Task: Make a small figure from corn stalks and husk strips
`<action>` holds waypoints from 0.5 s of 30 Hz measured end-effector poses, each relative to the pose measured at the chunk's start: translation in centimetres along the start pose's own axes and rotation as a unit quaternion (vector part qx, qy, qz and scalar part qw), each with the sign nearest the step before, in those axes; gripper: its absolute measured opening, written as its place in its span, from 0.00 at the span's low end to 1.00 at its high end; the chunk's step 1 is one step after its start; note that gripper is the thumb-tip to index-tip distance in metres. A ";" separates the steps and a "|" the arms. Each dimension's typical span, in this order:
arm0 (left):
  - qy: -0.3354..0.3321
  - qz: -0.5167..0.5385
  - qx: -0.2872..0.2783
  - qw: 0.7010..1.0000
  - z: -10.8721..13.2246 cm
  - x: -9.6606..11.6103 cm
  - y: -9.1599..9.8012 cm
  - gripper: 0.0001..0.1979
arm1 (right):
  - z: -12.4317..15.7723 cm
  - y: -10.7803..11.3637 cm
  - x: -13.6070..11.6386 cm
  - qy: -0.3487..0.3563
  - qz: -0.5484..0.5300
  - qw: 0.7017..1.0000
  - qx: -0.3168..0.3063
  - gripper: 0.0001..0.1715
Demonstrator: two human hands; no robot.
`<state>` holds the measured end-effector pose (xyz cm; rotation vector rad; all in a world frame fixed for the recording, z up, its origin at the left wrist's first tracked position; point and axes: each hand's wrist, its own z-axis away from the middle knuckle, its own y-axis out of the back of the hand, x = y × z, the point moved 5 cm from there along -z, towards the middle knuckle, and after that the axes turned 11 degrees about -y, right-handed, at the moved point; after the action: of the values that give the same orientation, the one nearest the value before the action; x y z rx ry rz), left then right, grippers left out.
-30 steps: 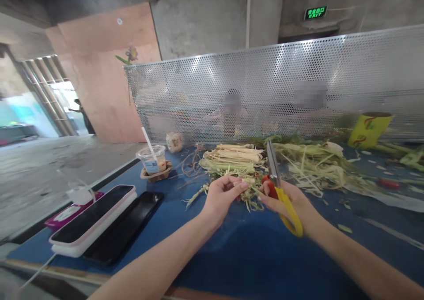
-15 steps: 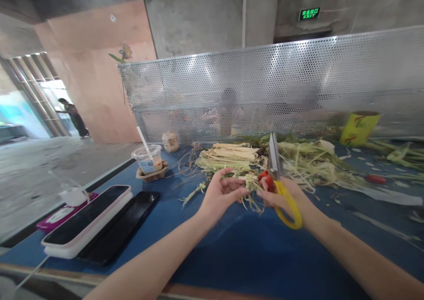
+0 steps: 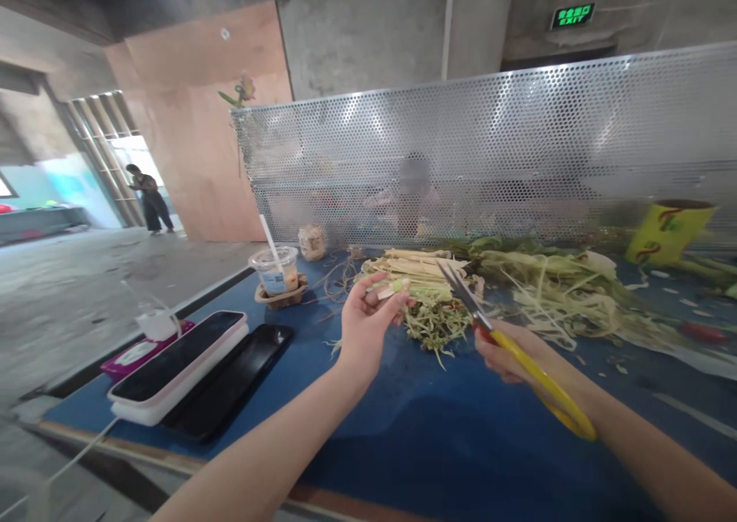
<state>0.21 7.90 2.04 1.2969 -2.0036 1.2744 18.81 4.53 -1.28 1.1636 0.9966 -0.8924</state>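
Both forearms are bare, one running in from 7 o'clock, the other from 4 o'clock. The left hand (image 3: 362,326) and right hand (image 3: 507,353) are bare too, with slender fingers.

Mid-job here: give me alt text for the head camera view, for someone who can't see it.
The left hand pinches a pale stalk piece while the right hand holds yellow-handled scissors, blades toward a pile of trimmed stalks on a blue table. Two phones and a plastic cup sit to the left.
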 end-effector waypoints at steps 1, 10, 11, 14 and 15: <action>-0.004 0.002 0.007 1.000 -0.1 0.1 0.1 0.20 | 0.1 -0.3 0.1 -0.029 0.015 0.999 -0.017 0.23; -0.024 0.018 0.064 0.998 -0.3 0.7 0.8 0.17 | 1.6 -1.2 0.8 -0.130 0.132 0.975 -0.123 0.26; -0.027 0.017 0.061 0.998 -0.3 0.6 0.8 0.17 | 1.6 -1.2 0.7 -0.138 0.138 0.973 -0.124 0.26; -0.030 0.009 0.035 0.999 -0.1 0.3 0.4 0.15 | 1.7 -1.3 0.3 -0.152 0.141 0.970 -0.123 0.28; -0.029 0.003 0.024 0.999 0.0 0.2 0.3 0.14 | 1.7 -1.4 0.1 -0.154 0.136 0.971 -0.123 0.30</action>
<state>-0.12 7.81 2.03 1.3658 -2.0287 1.3107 17.77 2.60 -1.60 0.8920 0.6542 -0.6823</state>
